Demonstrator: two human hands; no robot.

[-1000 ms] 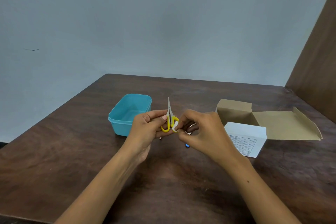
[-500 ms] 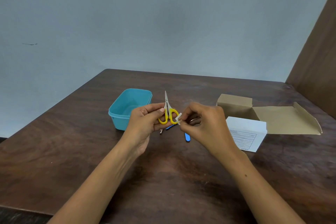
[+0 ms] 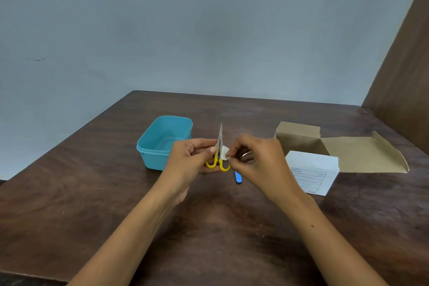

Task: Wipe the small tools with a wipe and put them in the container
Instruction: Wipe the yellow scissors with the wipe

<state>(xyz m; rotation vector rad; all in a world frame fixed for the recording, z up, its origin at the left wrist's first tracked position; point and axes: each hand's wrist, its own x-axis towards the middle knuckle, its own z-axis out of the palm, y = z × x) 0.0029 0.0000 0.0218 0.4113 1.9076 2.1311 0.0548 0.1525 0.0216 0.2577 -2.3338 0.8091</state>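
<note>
My left hand (image 3: pixel 190 155) holds small yellow-handled scissors (image 3: pixel 219 146) upright above the table, blades pointing up and away. My right hand (image 3: pixel 257 160) pinches a small white wipe (image 3: pixel 224 153) against the scissors just above the right handle loop. An open turquoise container (image 3: pixel 162 141) stands on the table just left of my left hand, and I see nothing inside it. A blue tool (image 3: pixel 238 177) lies on the table below my right hand, partly hidden by it.
A white box with a printed label (image 3: pixel 312 172) lies to the right of my hands. Behind it an open brown cardboard box (image 3: pixel 336 148) has its flap spread flat. A brown panel (image 3: pixel 404 76) rises at the far right of the dark wooden table (image 3: pixel 209 227).
The wipe has moved up from the yellow handle loops toward the base of the blades. Both hands with the scissors stay between the container and the white box.
</note>
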